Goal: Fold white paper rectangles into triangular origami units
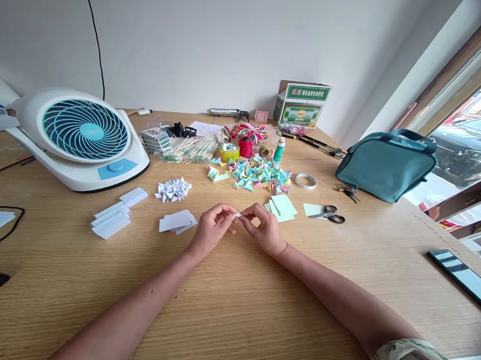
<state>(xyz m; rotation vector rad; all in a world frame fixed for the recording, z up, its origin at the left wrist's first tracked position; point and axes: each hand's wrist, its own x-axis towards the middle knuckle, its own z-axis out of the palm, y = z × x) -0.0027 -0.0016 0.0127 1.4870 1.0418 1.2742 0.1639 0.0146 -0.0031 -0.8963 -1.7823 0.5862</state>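
Note:
My left hand (213,227) and my right hand (264,227) meet over the middle of the wooden table (232,310). Both pinch a small folded piece of white paper (239,214) between their fingertips, just above the tabletop. A small stack of white paper slips (176,221) lies just left of my left hand. A pile of folded white paper pieces (173,189) sits behind it. Light green paper sheets (282,207) lie just beyond my right hand.
A white and teal fan (84,138) stands at the left. More white slips (111,218) lie before it. Coloured folded pieces (261,176), tape (306,181), scissors (328,213), a teal bag (388,162), a cardboard box (302,103) and a phone (462,278) are around.

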